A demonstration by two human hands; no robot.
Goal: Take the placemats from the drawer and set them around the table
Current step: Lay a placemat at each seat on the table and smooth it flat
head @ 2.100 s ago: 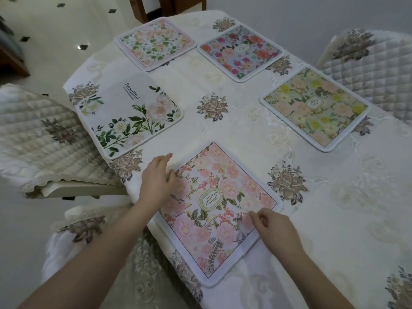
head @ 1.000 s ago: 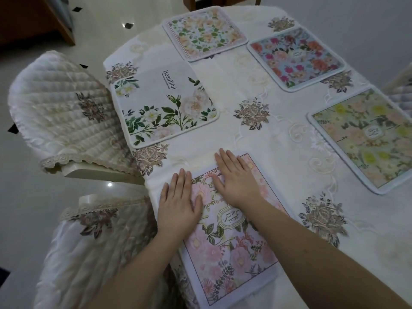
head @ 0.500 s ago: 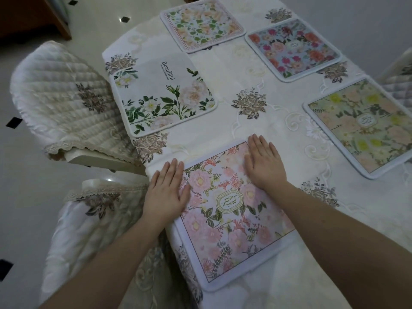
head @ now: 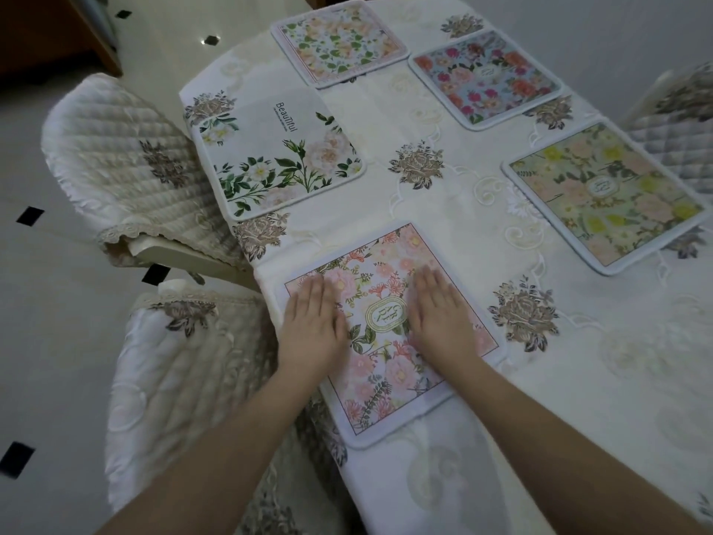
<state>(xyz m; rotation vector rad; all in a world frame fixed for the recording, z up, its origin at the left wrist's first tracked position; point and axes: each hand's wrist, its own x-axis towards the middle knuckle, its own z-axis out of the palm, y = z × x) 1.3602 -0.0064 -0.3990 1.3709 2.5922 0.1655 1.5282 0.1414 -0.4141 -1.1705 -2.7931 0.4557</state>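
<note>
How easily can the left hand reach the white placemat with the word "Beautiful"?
Probably easily. The left hand lies flat on the pink placemat; the white placemat lies just beyond on that side, with only bare tablecloth between.

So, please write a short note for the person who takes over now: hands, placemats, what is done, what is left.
Left hand and right hand: both flat, fingers straight, pressing the pink floral placemat at the near table edge.
Four other mats lie flat: white Beautiful mat, peach-and-green mat, blue mat, yellow-green mat.
Done: five mats are laid.
Left: lift the hands; perhaps check the unseen near side.
</note>
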